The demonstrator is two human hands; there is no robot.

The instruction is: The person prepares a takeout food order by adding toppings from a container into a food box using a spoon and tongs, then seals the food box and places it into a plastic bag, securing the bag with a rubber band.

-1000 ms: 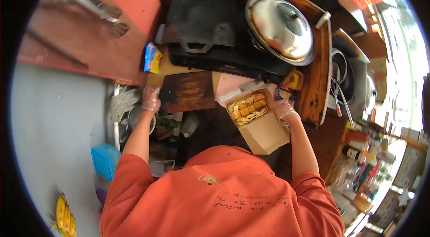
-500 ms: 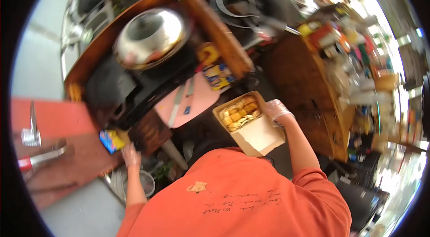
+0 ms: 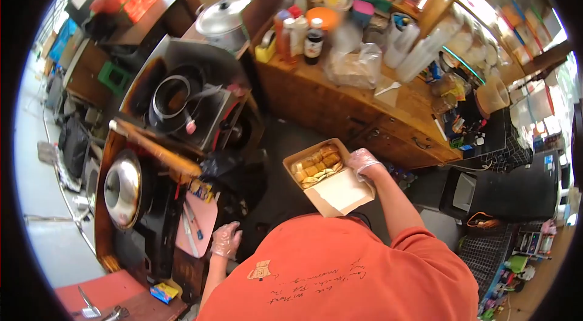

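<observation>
In a clear plastic glove, my right hand (image 3: pixel 364 164) grips the right side of an open cardboard food box (image 3: pixel 340 195). Pieces of golden-brown food (image 3: pixel 314 166) fill the box's far half, over some pale strips, and its lid is folded back toward my body. My left hand (image 3: pixel 226 239), gloved too, hangs low beside the pink cutting board (image 3: pixel 199 224), fingers loosely apart with nothing in them. A knife (image 3: pixel 187 227) and a blue-handled tool lie on that board.
A lidded pan (image 3: pixel 123 190) sits on the left stove, and a black wok (image 3: pixel 173 99) beyond it. Ahead stands a wooden cabinet (image 3: pixel 303 102) crowded with bottles and bags. A yellow-blue packet (image 3: pixel 164 292) lies on the red counter (image 3: pixel 67 287) at lower left.
My view has swung right, toward the wooden cabinet. My left hand has come away from the yellow-blue packet, which stays on the counter. My right hand keeps hold of the food box.
</observation>
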